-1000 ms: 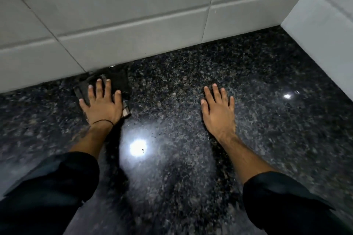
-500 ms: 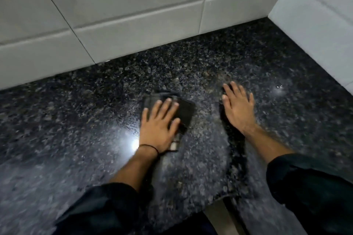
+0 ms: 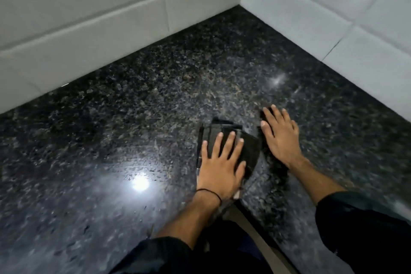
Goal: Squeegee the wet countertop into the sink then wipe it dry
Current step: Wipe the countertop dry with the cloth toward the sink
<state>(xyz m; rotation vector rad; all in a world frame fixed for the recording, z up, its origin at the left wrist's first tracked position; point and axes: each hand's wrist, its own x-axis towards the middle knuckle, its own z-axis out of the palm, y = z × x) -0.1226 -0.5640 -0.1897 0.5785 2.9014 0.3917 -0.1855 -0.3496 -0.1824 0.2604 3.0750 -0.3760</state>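
Note:
A black speckled granite countertop (image 3: 133, 131) fills the view, glossy with a lamp glare. My left hand (image 3: 222, 162) lies flat, fingers spread, pressing a folded dark cloth (image 3: 251, 151) onto the stone near the front edge. A thin black band circles that wrist. Just to the right of the cloth, my right hand (image 3: 281, 138) rests palm down on the bare counter with nothing in it. No sink or squeegee is in view.
White tiled walls (image 3: 100, 35) close the counter at the back and at the right (image 3: 333, 20), meeting in a corner at the upper right. The counter's front edge (image 3: 251, 213) runs just below my left wrist. Dark sleeves cover both forearms.
My left hand has slid the cloth from the back wall at the left across to the front, next to my right hand. The right hand stayed flat on the counter.

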